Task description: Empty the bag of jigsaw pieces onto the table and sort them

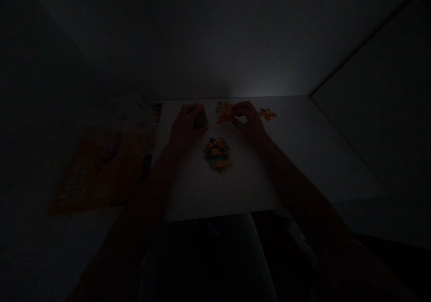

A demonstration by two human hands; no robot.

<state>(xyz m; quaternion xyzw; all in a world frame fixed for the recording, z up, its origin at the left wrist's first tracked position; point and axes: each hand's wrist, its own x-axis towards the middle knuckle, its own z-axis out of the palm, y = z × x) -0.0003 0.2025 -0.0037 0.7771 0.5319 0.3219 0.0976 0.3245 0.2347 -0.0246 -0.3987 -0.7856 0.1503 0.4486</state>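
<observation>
The view is very dark. My left hand (186, 124) curves its thumb and fingers around a small joined patch of greenish jigsaw puzzle pieces (201, 120) near the back of the white surface. To its right, my right hand (248, 117) pinches the right edge of a yellow and red patch of jigsaw pieces (222, 112). A narrow gap separates the two patches. Between my forearms lies a heap of loose multicoloured puzzle pieces (218, 154). Another small orange and white cluster (268, 114) rests just right of my right hand.
A white tabletop (215, 196) meets a pale wall (202, 46) at the back. On the left lie an orange printed package (104, 169) and some colourful printed items (153, 126), partly hidden in shadow. My legs (212, 257) are below the front edge.
</observation>
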